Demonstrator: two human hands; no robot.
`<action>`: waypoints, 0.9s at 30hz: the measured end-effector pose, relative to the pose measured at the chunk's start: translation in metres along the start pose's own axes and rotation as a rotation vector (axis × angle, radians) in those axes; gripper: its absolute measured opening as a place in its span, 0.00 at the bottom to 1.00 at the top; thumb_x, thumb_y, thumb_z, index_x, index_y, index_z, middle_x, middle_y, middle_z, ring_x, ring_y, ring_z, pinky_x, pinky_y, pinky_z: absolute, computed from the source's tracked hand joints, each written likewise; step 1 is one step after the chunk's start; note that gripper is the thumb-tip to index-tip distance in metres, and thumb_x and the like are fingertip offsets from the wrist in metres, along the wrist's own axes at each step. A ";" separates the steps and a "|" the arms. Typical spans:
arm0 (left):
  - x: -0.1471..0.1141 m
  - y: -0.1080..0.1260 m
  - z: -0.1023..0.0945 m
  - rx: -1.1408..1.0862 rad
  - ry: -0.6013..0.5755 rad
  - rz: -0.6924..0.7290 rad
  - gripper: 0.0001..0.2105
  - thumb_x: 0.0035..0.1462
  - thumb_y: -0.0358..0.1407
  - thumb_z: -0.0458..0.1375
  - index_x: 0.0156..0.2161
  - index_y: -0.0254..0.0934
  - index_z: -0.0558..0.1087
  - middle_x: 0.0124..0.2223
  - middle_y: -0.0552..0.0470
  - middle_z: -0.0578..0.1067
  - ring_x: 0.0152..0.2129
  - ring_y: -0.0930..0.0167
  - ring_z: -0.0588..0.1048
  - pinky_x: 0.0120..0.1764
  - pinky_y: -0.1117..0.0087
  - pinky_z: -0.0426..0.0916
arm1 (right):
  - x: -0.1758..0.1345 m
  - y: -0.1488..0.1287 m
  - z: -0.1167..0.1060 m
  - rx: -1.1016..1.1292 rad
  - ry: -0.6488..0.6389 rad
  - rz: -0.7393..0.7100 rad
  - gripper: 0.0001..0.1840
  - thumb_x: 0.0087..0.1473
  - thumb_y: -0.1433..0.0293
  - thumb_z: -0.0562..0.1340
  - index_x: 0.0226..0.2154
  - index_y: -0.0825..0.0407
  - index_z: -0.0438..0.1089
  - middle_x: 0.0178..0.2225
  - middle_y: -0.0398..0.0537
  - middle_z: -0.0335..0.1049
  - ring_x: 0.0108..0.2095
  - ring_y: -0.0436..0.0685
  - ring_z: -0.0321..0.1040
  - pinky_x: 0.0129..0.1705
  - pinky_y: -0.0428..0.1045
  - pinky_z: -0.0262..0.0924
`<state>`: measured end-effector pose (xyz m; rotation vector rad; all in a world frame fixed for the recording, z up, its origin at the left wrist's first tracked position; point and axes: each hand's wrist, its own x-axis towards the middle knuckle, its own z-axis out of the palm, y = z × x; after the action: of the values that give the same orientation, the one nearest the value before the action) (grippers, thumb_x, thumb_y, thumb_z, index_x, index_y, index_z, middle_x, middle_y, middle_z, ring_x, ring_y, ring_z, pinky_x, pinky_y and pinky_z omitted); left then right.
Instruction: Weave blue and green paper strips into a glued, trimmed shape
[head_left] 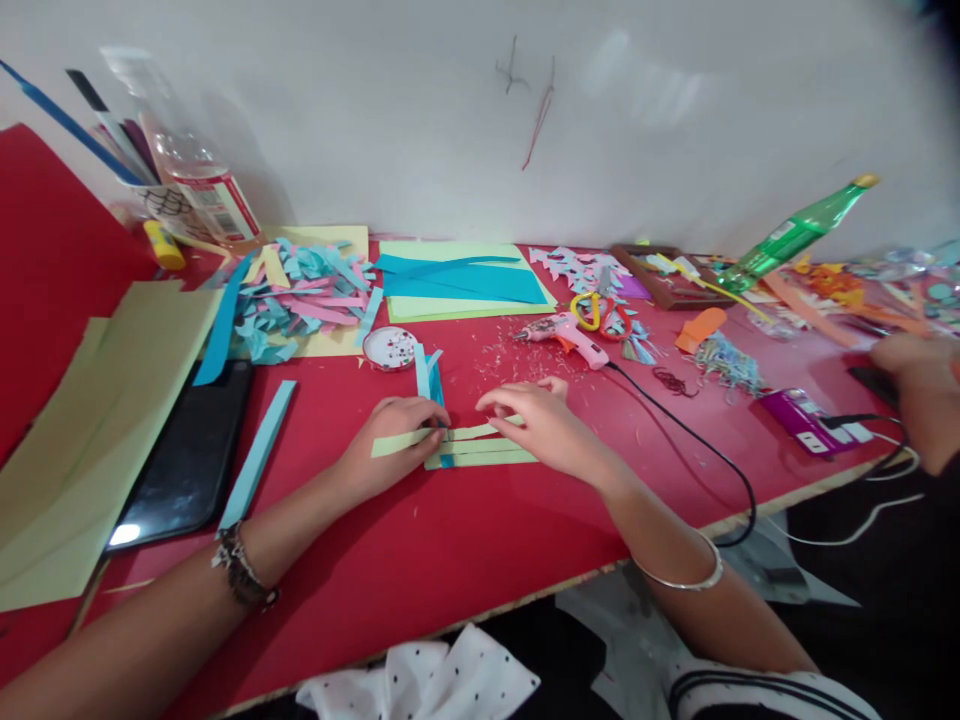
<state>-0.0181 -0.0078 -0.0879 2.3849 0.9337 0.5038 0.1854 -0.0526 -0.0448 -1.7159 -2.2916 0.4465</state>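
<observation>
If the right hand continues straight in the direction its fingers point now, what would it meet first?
The right hand would probably meet the blue paper strips beside the left hand, though this single view leaves depth uncertain.

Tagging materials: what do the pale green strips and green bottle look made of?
Pale green strips: probably matte paper; they look thin, flat and shine-free.
Green bottle: glossy, translucent; highlights suggest plastic or glass, can't tell which.
</observation>
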 end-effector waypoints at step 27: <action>-0.003 0.009 0.006 0.312 -0.022 0.095 0.09 0.56 0.30 0.47 0.39 0.34 0.68 0.35 0.48 0.71 0.33 0.66 0.70 0.35 0.67 0.61 | -0.018 -0.026 0.028 0.015 0.021 -0.035 0.11 0.51 0.70 0.59 0.40 0.52 0.69 0.36 0.47 0.67 0.37 0.53 0.63 0.39 0.47 0.55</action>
<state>-0.0123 -0.0171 -0.0882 2.7185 0.9512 0.3886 0.1571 -0.0789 -0.0605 -1.6628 -2.2941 0.4345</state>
